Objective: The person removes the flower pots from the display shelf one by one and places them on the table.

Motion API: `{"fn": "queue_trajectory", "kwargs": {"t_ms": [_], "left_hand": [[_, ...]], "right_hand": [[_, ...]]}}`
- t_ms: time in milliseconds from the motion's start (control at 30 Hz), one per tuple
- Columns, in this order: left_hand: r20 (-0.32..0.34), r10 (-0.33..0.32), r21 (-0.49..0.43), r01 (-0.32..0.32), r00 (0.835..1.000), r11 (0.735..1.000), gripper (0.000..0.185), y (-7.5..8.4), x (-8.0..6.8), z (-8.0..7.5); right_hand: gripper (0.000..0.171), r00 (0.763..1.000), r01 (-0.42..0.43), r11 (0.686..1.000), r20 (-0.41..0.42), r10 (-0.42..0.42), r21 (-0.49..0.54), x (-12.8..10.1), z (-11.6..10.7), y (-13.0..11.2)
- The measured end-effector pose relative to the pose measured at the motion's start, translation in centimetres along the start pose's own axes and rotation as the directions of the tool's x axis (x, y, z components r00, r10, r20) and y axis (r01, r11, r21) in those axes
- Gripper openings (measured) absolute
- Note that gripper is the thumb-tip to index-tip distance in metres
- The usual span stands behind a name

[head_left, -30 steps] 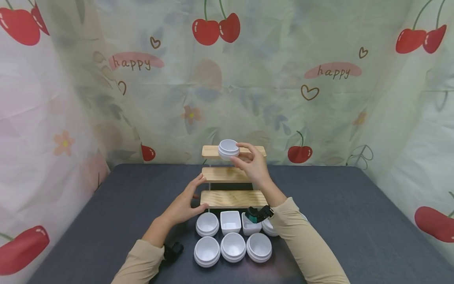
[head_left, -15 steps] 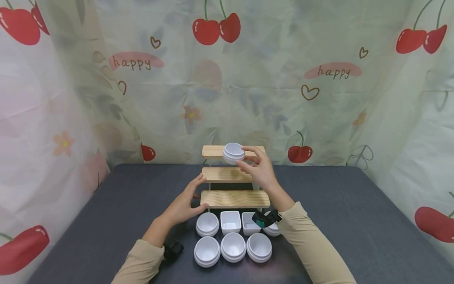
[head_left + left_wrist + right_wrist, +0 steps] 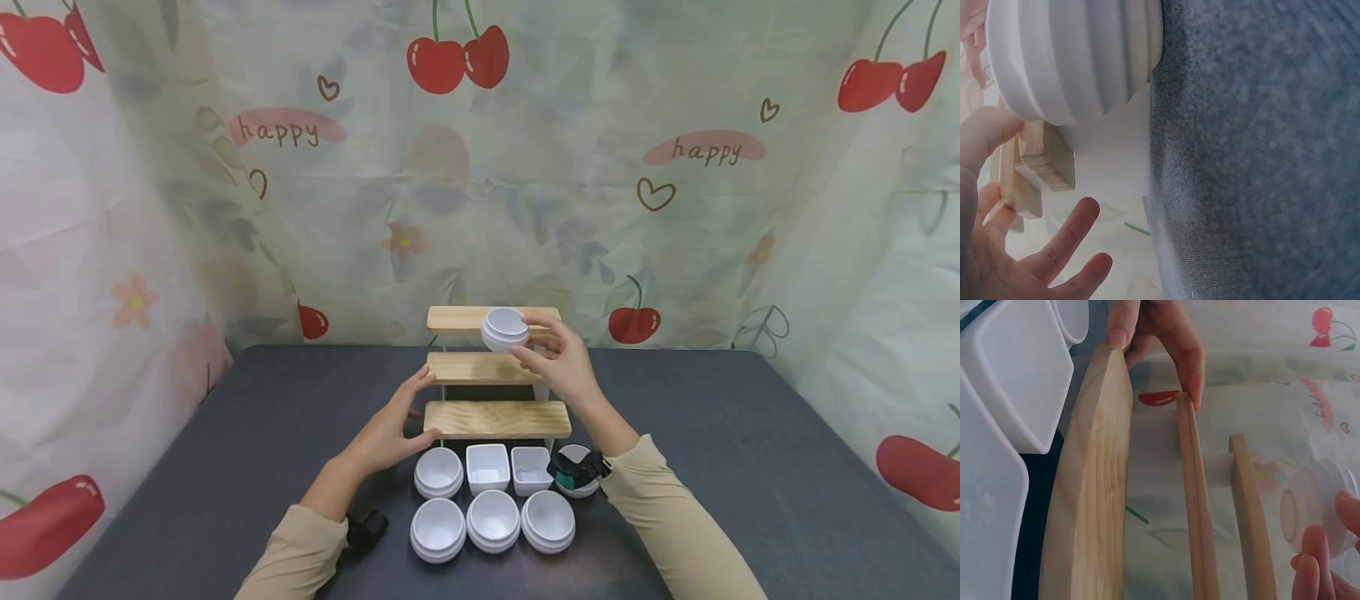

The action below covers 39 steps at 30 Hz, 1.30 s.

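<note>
Between its thumb and fingers, my right hand [image 3: 561,362] pinches a small round white bowl [image 3: 505,330] by its right side. The bowl is upright with a ridged wall, and in the head view it overlaps the top board [image 3: 453,319] of a three-tier wooden display stand [image 3: 498,420]. In the right wrist view the bowl [image 3: 1317,509] is apart from the top board [image 3: 1252,519]. My left hand [image 3: 392,427] touches the stand's left end, thumb at the lowest board and a fingertip at the middle board [image 3: 474,367]. Its other fingers [image 3: 1063,244] are spread straight.
Right in front of the stand, white bowls sit in two close rows on the dark cloth-covered table [image 3: 300,417]. The back row has square bowls [image 3: 487,468] between round ones [image 3: 438,472]; the front row is round bowls [image 3: 493,522]. A printed curtain [image 3: 525,233] hangs behind.
My right hand has moved the held bowl to the right and slightly lower in the head view, from near the top board's middle toward its right part. My left hand has stayed at the stand.
</note>
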<state>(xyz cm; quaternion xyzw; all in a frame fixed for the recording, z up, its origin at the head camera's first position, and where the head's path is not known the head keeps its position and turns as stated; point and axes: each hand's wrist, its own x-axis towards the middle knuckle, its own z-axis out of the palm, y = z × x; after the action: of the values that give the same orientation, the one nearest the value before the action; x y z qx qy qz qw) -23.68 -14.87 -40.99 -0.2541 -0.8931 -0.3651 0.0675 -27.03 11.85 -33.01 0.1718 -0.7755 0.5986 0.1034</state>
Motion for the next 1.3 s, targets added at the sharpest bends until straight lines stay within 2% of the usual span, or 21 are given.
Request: {"fn": "queue_trajectory", "kwargs": {"t_ms": [633,1300], "left_hand": [[0.006,-0.010,0.005,0.010,1.000,1.000,0.078,0.1,0.0,0.0],[0.007,-0.017,-0.002,0.017,1.000,1.000,0.078,0.2,0.0,-0.1]], "right_hand": [[0.047,1.000,-0.006,0.999,-0.003,0.006,-0.036,-2.0,-1.5,0.1],[0.047,0.998,0.006,0.994,0.060,0.001,-0.108,-4.0,-3.5,0.7]]}}
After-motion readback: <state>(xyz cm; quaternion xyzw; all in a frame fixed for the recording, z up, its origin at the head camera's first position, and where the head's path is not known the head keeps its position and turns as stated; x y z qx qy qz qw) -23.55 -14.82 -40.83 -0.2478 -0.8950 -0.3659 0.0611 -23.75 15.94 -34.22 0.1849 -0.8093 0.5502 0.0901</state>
